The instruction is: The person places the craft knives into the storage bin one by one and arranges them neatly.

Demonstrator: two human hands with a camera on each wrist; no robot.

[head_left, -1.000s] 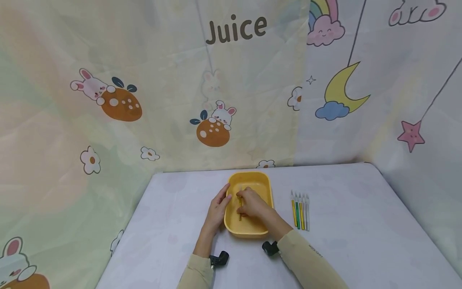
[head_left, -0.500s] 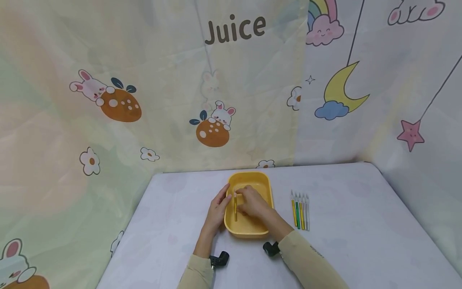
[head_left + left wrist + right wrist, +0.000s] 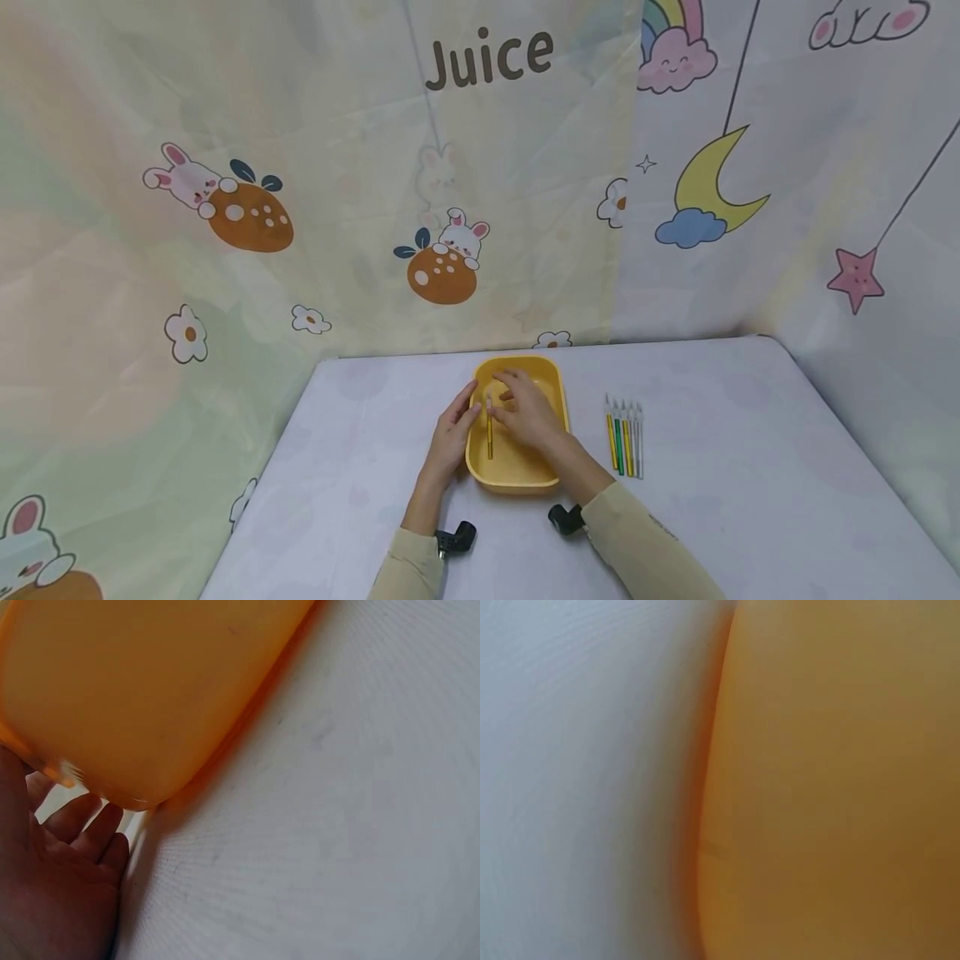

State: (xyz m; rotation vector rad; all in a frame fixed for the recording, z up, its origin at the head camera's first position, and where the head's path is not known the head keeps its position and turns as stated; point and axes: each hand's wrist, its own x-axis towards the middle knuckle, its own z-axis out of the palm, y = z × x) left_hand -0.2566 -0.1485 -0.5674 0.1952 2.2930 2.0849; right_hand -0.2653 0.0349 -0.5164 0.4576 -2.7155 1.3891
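Observation:
In the head view, a yellow plastic tray [image 3: 517, 477] stands on the table. My left hand [image 3: 448, 435] holds its left side, the thumb over the rim and the fingers along the outer wall. The left wrist view shows these fingers from below [image 3: 71, 862] against the tray's wall [image 3: 127, 705]. Inside the tray, near its left wall, lies a slim gold pen [image 3: 490, 435] with a pale tip pointing away from me. Above it my right hand [image 3: 531, 412] has its thumb and fingers spread, thumb close beside the pen. The right wrist view shows only tray wall [image 3: 840, 780] and tablecloth.
A row of several slim pens [image 3: 624, 439], gold, green and silver, lies side by side right of the tray, tips away from me. The table [image 3: 705, 400] has a white cloth. A printed fabric backdrop [image 3: 360, 167] rises behind it.
The gold pen, pinched by my right hand a second ago, has shifted left toward the tray's wall. My right fingers have let go and spread. The left hand has stayed in place.

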